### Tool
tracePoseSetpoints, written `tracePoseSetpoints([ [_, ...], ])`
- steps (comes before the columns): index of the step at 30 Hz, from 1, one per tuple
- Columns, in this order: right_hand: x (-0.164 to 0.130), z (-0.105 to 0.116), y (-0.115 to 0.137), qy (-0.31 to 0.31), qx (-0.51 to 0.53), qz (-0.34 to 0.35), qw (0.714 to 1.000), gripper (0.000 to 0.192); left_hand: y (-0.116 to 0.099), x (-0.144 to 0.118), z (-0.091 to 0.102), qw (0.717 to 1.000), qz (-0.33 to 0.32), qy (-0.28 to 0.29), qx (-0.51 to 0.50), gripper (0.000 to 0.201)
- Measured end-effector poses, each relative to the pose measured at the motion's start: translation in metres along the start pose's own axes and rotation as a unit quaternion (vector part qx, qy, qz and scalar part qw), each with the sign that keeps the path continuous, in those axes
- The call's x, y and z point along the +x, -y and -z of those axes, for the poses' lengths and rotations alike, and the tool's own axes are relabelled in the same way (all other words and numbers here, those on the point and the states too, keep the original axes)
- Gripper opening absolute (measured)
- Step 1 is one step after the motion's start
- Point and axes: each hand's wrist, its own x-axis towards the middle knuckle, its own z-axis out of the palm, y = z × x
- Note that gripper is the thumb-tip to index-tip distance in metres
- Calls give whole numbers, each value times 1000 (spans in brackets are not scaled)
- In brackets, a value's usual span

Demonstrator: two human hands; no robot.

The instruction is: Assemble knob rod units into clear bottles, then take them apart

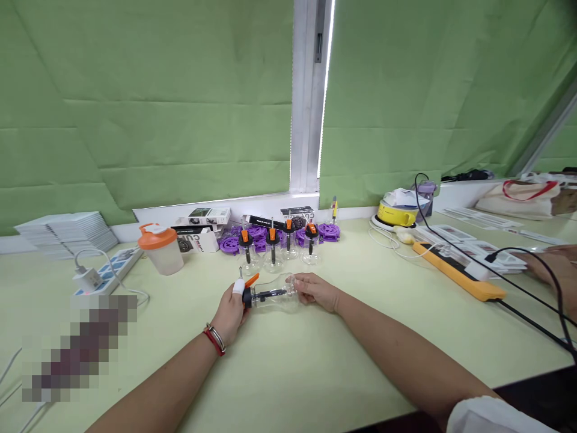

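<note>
A clear bottle (274, 294) with a black collar, an orange lever and a dark tube inside lies on its side between my hands, just above the table. My left hand (232, 310), its thumb wrapped in white, is closed around the black-and-orange top (247, 296). At the bottle's other end, the fingers of my right hand (315, 290) pinch the clear base. Several similar clear bottles (273, 249) with orange-and-black tops stand upright just beyond. Behind them sit purple plastic reels (329, 232).
An orange-lidded shaker cup (161, 249) and a white power strip (108, 273) are at left. Printed boxes (198, 239) line the back. To the right are an orange power strip (455, 273), trailing black cables and a yellow pot (396, 213). Another person's hand (552, 270) shows at far right.
</note>
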Motion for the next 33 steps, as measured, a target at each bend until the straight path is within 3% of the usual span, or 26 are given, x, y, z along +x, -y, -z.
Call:
tracePoseSetpoints([
  [19,4,-7,1,-45,-57,-30,997,64,-1,1,1,1000,11,-3,-7,46],
  [23,-1,-4,6,5,-1,17,1000,64,-3,1,1,1000,10,0,-16,46],
  [27,-5,1,10,72,13,67,995,89,-2,2,1,999,21,-6,-27,46],
  [33,-4,1,6,58,23,74,995,80,-2,1,0,999,26,-11,-20,45],
])
